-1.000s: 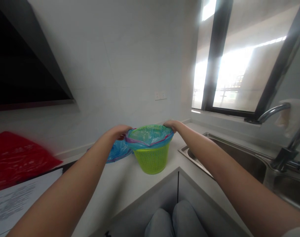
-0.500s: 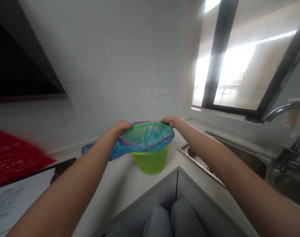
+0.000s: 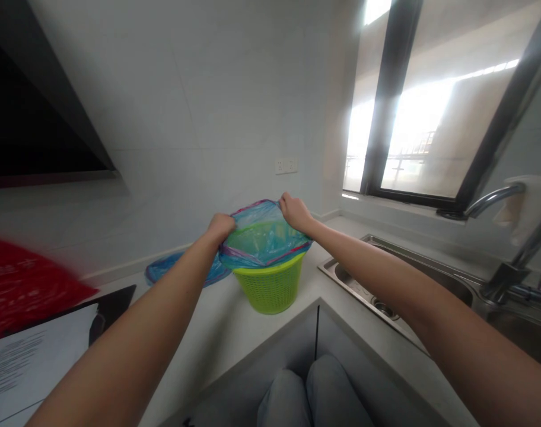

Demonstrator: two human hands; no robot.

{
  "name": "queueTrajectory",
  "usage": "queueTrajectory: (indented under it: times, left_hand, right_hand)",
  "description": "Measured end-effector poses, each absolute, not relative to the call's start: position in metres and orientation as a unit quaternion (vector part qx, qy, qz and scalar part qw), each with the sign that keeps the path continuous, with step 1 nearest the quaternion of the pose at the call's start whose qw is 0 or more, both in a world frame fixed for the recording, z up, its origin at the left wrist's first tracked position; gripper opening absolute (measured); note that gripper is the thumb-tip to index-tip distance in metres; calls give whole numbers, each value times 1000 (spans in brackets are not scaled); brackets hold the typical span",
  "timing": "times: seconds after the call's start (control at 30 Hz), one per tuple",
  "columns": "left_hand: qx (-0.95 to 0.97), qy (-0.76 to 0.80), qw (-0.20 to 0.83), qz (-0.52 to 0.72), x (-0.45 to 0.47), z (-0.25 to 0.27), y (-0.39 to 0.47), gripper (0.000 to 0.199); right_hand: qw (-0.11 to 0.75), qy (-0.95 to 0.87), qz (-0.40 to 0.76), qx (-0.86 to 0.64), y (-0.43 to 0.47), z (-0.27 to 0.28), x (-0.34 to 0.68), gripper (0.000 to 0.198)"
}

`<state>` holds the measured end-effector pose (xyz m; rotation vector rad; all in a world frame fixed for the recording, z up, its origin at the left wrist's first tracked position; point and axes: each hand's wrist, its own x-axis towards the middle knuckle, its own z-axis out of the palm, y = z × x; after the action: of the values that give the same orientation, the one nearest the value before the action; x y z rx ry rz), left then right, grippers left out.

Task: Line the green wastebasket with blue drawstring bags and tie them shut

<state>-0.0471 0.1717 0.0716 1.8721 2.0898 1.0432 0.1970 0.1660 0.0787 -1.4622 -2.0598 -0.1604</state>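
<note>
A green plastic basket (image 3: pixel 270 289) with perforated sides stands upright on the counter. A thin blue plastic bag (image 3: pixel 261 256) lines it, its purple-red edge folded over the front rim. At the back the bag's edge is pulled up above the rim. My left hand (image 3: pixel 221 227) is closed on the bag's edge at the back left. My right hand (image 3: pixel 295 210) grips the raised edge at the back right, fingers closed. Left of the basket, partly behind my left forearm, another blue plastic bag (image 3: pixel 164 267) lies on the counter.
To the right is a steel sink (image 3: pixel 328 270) with a faucet (image 3: pixel 502 281). A red bag (image 3: pixel 25 284), a black panel and a printed sheet (image 3: pixel 34 362) lie at left. A window (image 3: pixel 430 118) and a wall socket (image 3: pixel 286 165) are behind.
My right hand has risen and moved slightly left, lifting the back edge of the bag above the basket's rim. My left hand has stayed nearly in place.
</note>
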Motion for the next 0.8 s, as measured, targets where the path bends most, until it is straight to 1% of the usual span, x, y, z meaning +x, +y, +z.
queueTrajectory:
  times: [0.07, 0.2, 0.23, 0.37, 0.43, 0.57, 0.67, 0.8]
  left_hand:
    - [604, 694, 106, 378, -49, 71, 167, 30]
    - [583, 670, 156, 432, -50, 80, 159, 39]
    - [582, 664, 164, 441, -49, 84, 157, 39]
    - [602, 638, 189, 442, -44, 97, 154, 23]
    - [614, 629, 193, 436, -41, 99, 154, 22]
    - [655, 595, 177, 431, -39, 98, 157, 33]
    - [685, 565, 164, 429, -39, 96, 156, 34]
    - [682, 560, 176, 436, -42, 95, 152, 28]
  right_hand:
    - [325, -765, -54, -553, 169, 85, 200, 38]
    - [282, -784, -19, -552, 173, 98, 209, 26]
    - [276, -790, -19, -547, 173, 101, 210, 24]
    - [280, -827, -39, -486, 172, 111, 197, 27]
    - [284, -850, -41, -442, 174, 115, 183, 31]
    - [271, -889, -19, -369, 180, 119, 155, 36]
    - [253, -898, -7, -361, 182, 121, 144, 30]
    - [268, -891, 3, -366, 182, 119, 142, 21]
